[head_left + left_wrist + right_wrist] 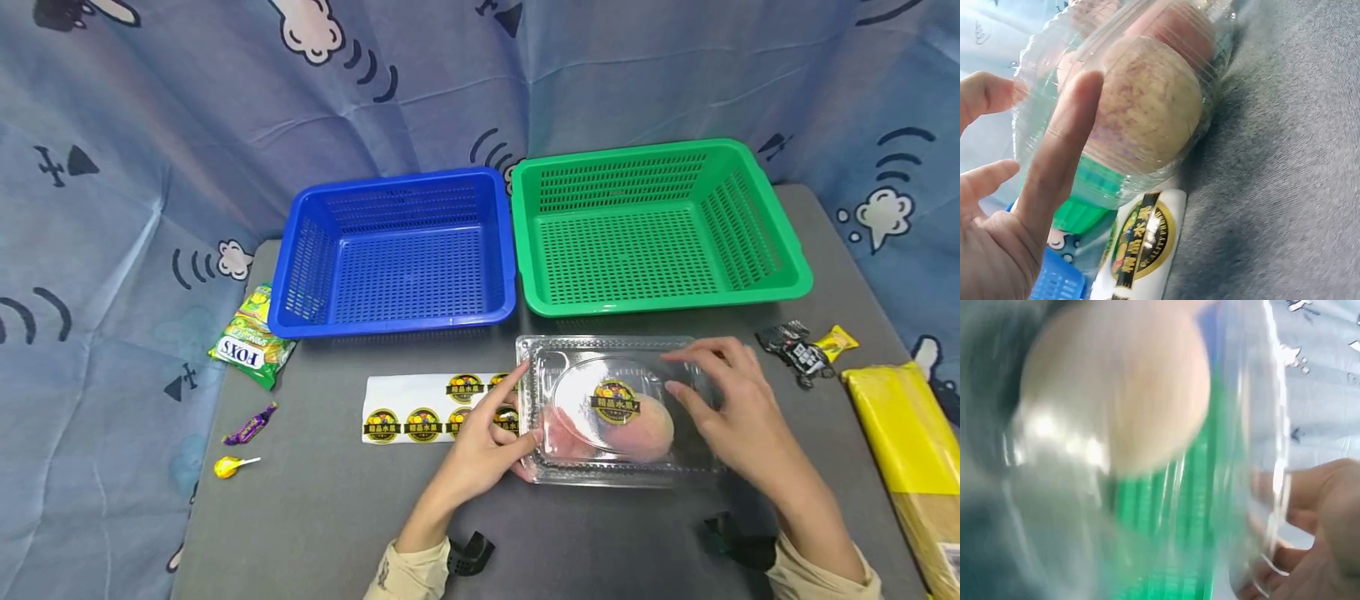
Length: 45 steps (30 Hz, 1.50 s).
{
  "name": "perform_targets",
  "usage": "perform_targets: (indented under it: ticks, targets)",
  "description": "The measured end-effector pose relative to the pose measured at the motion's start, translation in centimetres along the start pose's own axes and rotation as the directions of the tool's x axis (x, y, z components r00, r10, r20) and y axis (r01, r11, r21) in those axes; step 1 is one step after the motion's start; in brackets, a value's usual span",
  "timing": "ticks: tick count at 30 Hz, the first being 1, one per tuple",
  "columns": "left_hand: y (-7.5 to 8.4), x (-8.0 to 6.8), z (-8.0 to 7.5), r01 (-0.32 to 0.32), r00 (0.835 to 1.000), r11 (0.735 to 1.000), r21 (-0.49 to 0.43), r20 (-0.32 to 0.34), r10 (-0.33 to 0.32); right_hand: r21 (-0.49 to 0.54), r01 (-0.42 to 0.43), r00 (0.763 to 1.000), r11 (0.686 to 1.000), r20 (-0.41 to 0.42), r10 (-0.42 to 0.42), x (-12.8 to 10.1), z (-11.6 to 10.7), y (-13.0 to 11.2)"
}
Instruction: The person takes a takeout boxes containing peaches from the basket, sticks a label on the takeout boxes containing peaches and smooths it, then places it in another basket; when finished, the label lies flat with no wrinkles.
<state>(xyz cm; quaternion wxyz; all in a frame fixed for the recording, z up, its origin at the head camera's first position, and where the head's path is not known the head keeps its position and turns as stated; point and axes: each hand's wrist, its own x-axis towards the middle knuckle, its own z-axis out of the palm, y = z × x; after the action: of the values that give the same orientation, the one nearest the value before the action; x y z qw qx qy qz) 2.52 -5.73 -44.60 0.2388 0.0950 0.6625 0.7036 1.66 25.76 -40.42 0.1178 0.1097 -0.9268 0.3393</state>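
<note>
Clamshell box [618,412], clear plastic, closed, lying on the grey table [337,517] in front of the green basket [660,225] and just right of the sticker sheet [427,408]. Head view: two pinkish fruits [648,429] show through the lid, which carries one round black-and-yellow sticker [615,402] at its centre. Left hand [480,454] lies against the box's left edge, fingers nearly straight, thumb at the near corner, not closed round it. Right hand [738,408] rests on the lid's right side, fingers spread and only slightly bent.

Left wrist view: clamshell box [1141,106] seen from the side, ribbed wall close round a mottled fruit [1147,106]; one straight finger [1063,150] lies along the plastic; sticker sheet [1144,240] beneath on the table.

Right wrist view: blurred; a pale fruit [1116,387] behind clear plastic, green behind it, fingers [1310,506] at the right edge; their hold cannot be told here.
</note>
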Motion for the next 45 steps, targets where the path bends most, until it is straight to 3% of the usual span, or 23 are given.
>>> perform_targets:
  ticks: [4, 8, 13, 16, 19, 34, 45]
  targets:
    - [0.2, -0.1, -0.2, 0.011, 1.000, 1.000, 0.023, 0.006, -0.011, 0.005, -0.072, 0.997, 0.997, -0.037, 0.072, 1.3, -2.4, 2.4]
    - [0.3, -0.2, -0.2, 0.018, 1.000, 0.999, 0.032, 0.010, -0.019, 0.046, -0.219, 0.974, 0.975, -0.054, 0.221, 2.8, -4.5, 5.3]
    - [0.3, -0.3, -0.2, 0.008, 1.000, 0.998, 0.059, 0.025, -0.010, 0.015, -0.324, 0.946, 0.946, 0.036, 0.323, 4.1, -5.8, 9.1]
    - [0.5, -0.3, -0.2, -0.001, 0.999, 0.997, 0.076, 0.038, -0.002, 0.007, -0.327, 0.941, 0.945, 0.092, 0.325, 4.6, -5.8, 10.5]
    - [0.9, -0.5, -0.2, -0.005, 0.999, 0.998, 0.067, 0.050, 0.002, 0.029, -0.287, 0.954, 0.958, 0.102, 0.283, 4.9, -5.6, 11.1]
    - [3.1, -0.9, 0.2, -0.043, 0.991, 0.998, -0.041, 0.122, 0.048, 0.001, -0.257, 0.959, 0.966, 0.125, 0.255, 6.3, -5.3, 11.1]
    - [4.6, 0.4, 0.1, -0.062, 0.995, 0.998, 0.000, 0.073, 0.062, -0.022, -0.260, 0.953, 0.965, 0.155, 0.260, 6.9, -5.7, 11.5]
